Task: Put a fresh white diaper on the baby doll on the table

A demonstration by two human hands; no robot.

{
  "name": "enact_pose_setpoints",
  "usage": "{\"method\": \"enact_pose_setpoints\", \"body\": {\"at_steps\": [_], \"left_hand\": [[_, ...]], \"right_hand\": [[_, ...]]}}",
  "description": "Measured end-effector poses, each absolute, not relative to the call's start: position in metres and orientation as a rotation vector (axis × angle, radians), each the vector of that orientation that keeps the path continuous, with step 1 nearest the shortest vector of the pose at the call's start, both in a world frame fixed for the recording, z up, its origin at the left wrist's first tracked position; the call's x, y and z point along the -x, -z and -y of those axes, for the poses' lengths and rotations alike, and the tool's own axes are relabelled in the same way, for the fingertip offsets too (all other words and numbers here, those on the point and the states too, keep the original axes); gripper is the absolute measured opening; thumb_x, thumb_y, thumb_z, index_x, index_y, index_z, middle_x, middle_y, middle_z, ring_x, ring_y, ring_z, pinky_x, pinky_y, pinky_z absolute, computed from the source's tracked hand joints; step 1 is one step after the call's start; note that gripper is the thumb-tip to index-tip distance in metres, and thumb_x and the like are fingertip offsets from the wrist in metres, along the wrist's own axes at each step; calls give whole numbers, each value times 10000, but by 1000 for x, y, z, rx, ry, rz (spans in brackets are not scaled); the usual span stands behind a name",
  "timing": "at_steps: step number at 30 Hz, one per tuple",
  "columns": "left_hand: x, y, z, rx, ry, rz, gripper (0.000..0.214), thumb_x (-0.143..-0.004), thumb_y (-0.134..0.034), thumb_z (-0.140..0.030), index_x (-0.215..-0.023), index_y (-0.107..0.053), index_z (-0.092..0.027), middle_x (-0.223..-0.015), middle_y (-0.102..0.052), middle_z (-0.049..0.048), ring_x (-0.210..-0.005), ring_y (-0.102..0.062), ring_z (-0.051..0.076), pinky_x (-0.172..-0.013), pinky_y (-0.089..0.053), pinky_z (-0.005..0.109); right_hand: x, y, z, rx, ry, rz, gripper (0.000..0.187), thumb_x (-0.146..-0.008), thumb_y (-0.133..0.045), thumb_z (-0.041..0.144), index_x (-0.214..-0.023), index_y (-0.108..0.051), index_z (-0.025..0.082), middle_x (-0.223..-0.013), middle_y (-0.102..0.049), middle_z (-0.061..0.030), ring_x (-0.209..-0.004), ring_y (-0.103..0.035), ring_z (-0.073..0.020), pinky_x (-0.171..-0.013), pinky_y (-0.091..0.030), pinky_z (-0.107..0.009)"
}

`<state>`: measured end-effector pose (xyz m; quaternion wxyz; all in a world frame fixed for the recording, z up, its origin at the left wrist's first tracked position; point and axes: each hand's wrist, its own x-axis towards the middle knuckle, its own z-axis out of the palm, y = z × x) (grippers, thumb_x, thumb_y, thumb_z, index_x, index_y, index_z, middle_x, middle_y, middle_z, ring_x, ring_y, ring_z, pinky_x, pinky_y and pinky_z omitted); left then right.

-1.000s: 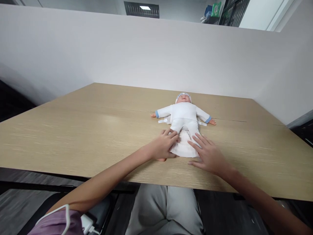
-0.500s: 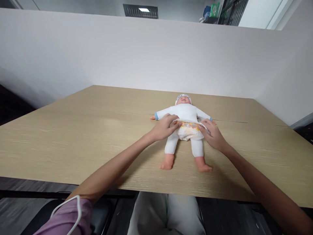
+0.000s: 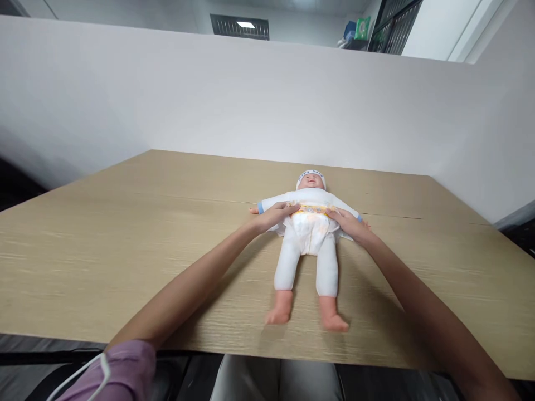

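A baby doll (image 3: 315, 196) in a white top with blue cuffs and a white headband lies on its back, head away from me, legs toward me. Around its hips is a white diaper (image 3: 311, 231) with an orange patterned waistband. My left hand (image 3: 276, 216) grips the waistband's left end, fingers closed and thumb on top. At the right end, my right hand (image 3: 348, 221) holds the waistband in the same way. Loose white cloth shows under both hands. The fingertips are partly hidden against the diaper.
The doll lies on a wooden table (image 3: 125, 239), its feet near the front edge. A white partition (image 3: 234, 100) rises behind the table. Beyond it are a dark grille (image 3: 240, 27) and a green package (image 3: 361, 28).
Both hands have moved from the shirt's hem to the diaper's waistband. The hem is higher and more of the diaper shows. The view has shifted slightly.
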<state>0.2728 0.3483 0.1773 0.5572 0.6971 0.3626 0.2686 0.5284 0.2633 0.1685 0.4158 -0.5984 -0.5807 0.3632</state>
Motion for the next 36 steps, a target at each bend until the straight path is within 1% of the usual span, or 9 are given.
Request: {"method": "enact_pose_setpoints", "body": {"at_steps": [3, 6, 11, 14, 17, 20, 26, 31, 36], "left_hand": [[-267, -176, -345, -1669, -657, -885, 633, -803, -716, -806, -719, -576, -194, -698, -615, 21, -669, -586, 190, -621, -445, 314], [-267, -175, -350, -1720, -760, -952, 515, -885, -666, -706, -850, -643, -193, -762, -638, 18, -749, -609, 201, -687, -474, 316], [-264, -182, -354, -1838, -948, -1108, 226, -946, -651, -385, -1088, -671, -211, -1102, -725, 58, -950, -630, 217, -868, -512, 352], [-269, -194, -343, -2090, -1045, -1071, 181, -1001, -586, -324, -1121, -681, -227, -1225, -731, 68, -1103, -614, 251, -1002, -495, 407], [-289, -207, -327, -2442, -1047, -824, 223, -1054, -546, -374, -1145, -685, -225, -1227, -742, 76, -1183, -610, 273, -1092, -468, 450], [-317, -212, -314, -2663, -884, -635, 285, -1060, -565, -449, -1173, -699, -224, -1270, -727, 91, -1265, -594, 296, -1139, -443, 479], [-341, -201, -303, -2895, -589, -776, 512, -980, -660, -625, -1284, -716, -217, -1397, -651, 120, -1297, -533, 381, -1099, -437, 567], [-340, -197, -301, -2895, -596, -806, 557, -942, -701, -649, -1314, -713, -234, -1394, -652, 100, -1286, -522, 375, -1096, -429, 556], [-342, -195, -303, -2873, -619, -807, 579, -899, -744, -662, -1298, -715, -244, -1388, -657, 96, -1288, -519, 385, -1095, -421, 553]], "right_hand": [[-531, -168, -256, 1504, -877, 1501, 561, -888, -660, 753, -1006, -742, 211, -1008, -803, -78, -1039, -704, -321, -896, -563, -382], [-541, -160, -257, 1483, -707, 1484, 570, -863, -675, 760, -1040, -711, 219, -1104, -800, -85, -1048, -703, -296, -899, -563, -385], [-568, -138, -233, 1609, -351, 1428, 454, -915, -631, 648, -1068, -668, 222, -949, -761, -80, -803, -682, -235, -768, -537, -369], [-579, -124, -207, 1733, -137, 1529, 364, -957, -592, 587, -1024, -656, 235, -850, -714, -45, -712, -637, -216, -711, -487, -357], [-583, -112, -193, 1794, -7, 1626, 388, -948, -589, 635, -915, -607, 249, -784, -662, -29, -738, -638, -231, -746, -481, -367], [-585, -105, -194, 1827, -24, 1669, 456, -942, -548, 710, -859, -554, 262, -728, -607, -11, -735, -633, -239, -749, -477, -368], [-588, -102, -196, 1946, -125, 1598, 524, -884, -560, 790, -811, -511, 274, -668, -564, 9, -651, -566, -221, -633, -384, -336], [-592, -118, -198, 1877, -490, 1624, 646, -842, -534, 879, -667, -514, 258, -592, -477, 22, -608, -473, -190, -601, -348, -318], [-586, -157, -215, 1651, -702, 1528, 637, -845, -578, 856, -696, -544, 237, -683, -502, 19, -682, -488, -181, -654, -407, -305]]}}
